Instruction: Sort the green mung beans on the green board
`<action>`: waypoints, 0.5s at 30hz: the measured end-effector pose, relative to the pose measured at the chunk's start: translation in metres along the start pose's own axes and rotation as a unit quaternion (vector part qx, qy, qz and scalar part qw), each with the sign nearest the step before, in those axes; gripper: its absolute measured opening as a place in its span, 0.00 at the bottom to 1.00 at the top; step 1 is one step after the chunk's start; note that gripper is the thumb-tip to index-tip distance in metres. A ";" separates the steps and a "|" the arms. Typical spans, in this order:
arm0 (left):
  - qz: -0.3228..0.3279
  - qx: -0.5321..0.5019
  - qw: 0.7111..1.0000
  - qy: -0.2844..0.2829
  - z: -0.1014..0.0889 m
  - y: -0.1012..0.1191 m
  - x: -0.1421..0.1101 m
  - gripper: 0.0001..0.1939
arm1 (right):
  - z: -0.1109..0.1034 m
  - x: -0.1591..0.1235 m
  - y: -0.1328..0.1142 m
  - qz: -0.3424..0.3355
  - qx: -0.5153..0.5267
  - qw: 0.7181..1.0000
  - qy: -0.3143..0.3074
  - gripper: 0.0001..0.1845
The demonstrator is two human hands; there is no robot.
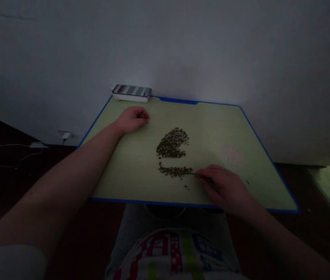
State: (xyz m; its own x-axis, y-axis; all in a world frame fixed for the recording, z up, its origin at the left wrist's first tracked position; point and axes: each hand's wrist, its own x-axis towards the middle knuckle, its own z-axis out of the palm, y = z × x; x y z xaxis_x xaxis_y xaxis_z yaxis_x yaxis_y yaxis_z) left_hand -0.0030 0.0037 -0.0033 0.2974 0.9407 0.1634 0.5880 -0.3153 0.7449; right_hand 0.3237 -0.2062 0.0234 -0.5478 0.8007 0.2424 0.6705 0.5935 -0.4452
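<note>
My right hand rests near the front of the yellow-green tabletop, its fingers closed round a thin dark tool. The dim light hides what kind of tool it is. Its tip touches a narrow row of small greenish-brown grains. Behind that row lies a larger heap of grains, dark with paler bits mixed in at the top and right. My left hand lies on the table left of the heap, fingers curled in, with nothing visible in them. Off to the right is a spread of pale grains.
The blue-edged table stands against a grey wall. A white box with a striped dark top sits at its back left corner. A small dark bit lies at right. On the left, a plug and white cables hang by the wall.
</note>
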 end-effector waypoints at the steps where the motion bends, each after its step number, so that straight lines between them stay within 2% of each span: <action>1: 0.001 0.000 1.000 0.001 0.000 0.000 0.000 0.11 | 0.000 0.001 0.000 -0.002 0.002 1.000 -0.002 0.12; 15: -0.017 -0.013 1.000 0.000 0.000 0.005 -0.002 0.11 | 0.005 0.006 -0.002 -0.042 0.021 0.999 -0.002 0.12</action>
State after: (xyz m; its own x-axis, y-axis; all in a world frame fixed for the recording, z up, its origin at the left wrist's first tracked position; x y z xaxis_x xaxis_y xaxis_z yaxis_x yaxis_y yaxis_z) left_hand -0.0006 0.0004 0.0001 0.2785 0.9505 0.1375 0.5776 -0.2802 0.7667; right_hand 0.3165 -0.2025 0.0217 -0.6036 0.7474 0.2776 0.6000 0.6550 -0.4593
